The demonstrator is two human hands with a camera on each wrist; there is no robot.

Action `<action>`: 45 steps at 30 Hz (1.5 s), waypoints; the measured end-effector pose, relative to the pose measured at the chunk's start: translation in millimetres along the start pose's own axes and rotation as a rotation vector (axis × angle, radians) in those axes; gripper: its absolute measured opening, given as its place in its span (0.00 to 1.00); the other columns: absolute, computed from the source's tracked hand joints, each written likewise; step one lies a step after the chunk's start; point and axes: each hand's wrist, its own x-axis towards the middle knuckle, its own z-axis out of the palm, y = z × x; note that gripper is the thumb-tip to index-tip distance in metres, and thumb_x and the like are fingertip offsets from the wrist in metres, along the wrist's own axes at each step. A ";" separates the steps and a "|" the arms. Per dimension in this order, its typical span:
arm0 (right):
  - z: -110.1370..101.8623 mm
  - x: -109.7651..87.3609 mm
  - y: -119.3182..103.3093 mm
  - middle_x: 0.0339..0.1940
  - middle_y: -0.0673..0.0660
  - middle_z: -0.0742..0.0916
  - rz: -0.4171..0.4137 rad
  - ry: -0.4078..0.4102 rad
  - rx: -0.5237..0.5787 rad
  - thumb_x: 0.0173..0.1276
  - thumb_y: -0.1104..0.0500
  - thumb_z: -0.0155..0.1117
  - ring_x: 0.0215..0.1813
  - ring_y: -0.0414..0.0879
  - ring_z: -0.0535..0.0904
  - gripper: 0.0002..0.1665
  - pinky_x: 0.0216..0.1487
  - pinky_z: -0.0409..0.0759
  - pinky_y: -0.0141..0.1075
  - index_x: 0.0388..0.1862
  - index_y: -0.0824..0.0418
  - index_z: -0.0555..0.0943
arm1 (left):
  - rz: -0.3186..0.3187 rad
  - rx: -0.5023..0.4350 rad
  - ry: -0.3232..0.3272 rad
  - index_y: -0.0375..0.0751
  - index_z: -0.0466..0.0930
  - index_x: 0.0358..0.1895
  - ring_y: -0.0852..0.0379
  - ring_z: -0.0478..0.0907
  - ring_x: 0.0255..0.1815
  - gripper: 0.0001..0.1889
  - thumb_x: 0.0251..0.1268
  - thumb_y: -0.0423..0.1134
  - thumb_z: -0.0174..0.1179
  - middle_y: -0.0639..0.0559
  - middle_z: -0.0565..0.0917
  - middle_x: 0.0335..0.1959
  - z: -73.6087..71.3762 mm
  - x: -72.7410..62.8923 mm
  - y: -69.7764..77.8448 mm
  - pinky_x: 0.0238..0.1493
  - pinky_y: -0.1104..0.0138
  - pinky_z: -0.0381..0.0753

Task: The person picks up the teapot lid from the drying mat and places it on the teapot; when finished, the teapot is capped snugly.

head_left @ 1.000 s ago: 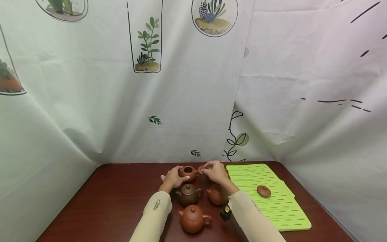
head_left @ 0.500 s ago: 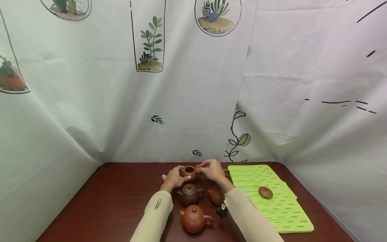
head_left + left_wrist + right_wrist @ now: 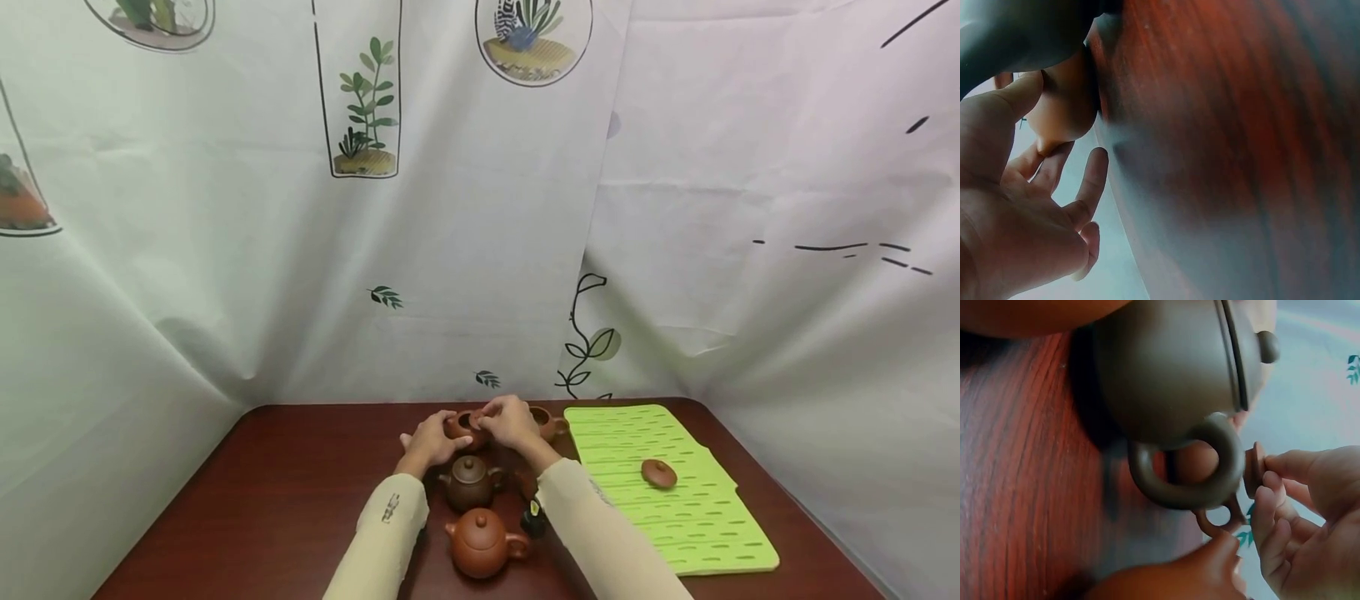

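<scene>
My left hand (image 3: 431,439) holds a lidless reddish-brown teapot (image 3: 465,434) at the back of the table, thumb on its near side and fingertips by its spout (image 3: 1047,145). Between the thumb and fingers of my right hand (image 3: 512,422) is a small brown teapot lid (image 3: 1252,470), pinched at its knob. The lid is tilted on edge at the right side of the teapot's opening. Just in front of both hands stands a dark brown teapot (image 3: 468,486) with its lid on. In the right wrist view, its handle (image 3: 1232,456) partly covers the held teapot.
An orange-brown lidded teapot (image 3: 478,546) stands nearest me. Another teapot (image 3: 525,482) is mostly hidden by my right forearm, and a lidless one (image 3: 547,423) sits at the back right. A green mat (image 3: 705,533) on the right bears a loose lid (image 3: 658,473).
My right hand has moved left with the lid, from beside the teapot's handle to the opening. The back-right teapot now shows from behind it. My left hand stays on the teapot.
</scene>
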 end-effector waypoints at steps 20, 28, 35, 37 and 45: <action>7.5 16.9 -4.1 0.33 0.51 0.86 -0.051 -0.026 -0.012 0.67 0.58 0.68 0.33 0.43 0.79 0.05 0.33 0.77 0.37 0.38 0.58 0.88 | 0.013 -0.001 0.033 0.47 0.75 0.65 0.41 0.76 0.58 0.31 0.60 0.54 0.70 0.45 0.81 0.58 1.0 6.2 0.8 0.57 0.38 0.56; 9.3 20.5 -3.3 0.34 0.51 0.86 -0.064 -0.062 -0.019 0.66 0.57 0.69 0.33 0.44 0.77 0.05 0.34 0.76 0.38 0.37 0.57 0.88 | -0.003 -0.011 0.010 0.46 0.73 0.68 0.40 0.74 0.61 0.34 0.61 0.54 0.69 0.45 0.80 0.59 0.5 2.4 0.6 0.58 0.36 0.54; 10.5 22.6 -2.0 0.32 0.51 0.87 -0.090 -0.088 -0.027 0.66 0.58 0.69 0.29 0.42 0.78 0.06 0.30 0.76 0.35 0.38 0.58 0.88 | 0.003 -0.015 0.007 0.47 0.73 0.68 0.39 0.71 0.65 0.34 0.60 0.54 0.69 0.44 0.79 0.62 1.7 2.7 -0.9 0.61 0.32 0.51; 10.6 22.9 -1.0 0.33 0.51 0.87 -0.086 -0.105 -0.028 0.67 0.58 0.69 0.29 0.42 0.78 0.06 0.30 0.76 0.34 0.39 0.59 0.88 | 0.007 -0.015 0.006 0.47 0.73 0.68 0.38 0.71 0.65 0.34 0.61 0.54 0.69 0.44 0.79 0.62 2.1 2.7 -0.9 0.61 0.31 0.51; 14.7 21.8 -1.4 0.37 0.52 0.87 -0.101 -0.121 -0.056 0.67 0.59 0.67 0.33 0.44 0.78 0.06 0.33 0.76 0.36 0.40 0.58 0.88 | 0.008 -0.030 0.009 0.47 0.73 0.67 0.38 0.72 0.64 0.33 0.61 0.54 0.69 0.44 0.79 0.62 0.1 0.0 -3.8 0.61 0.32 0.51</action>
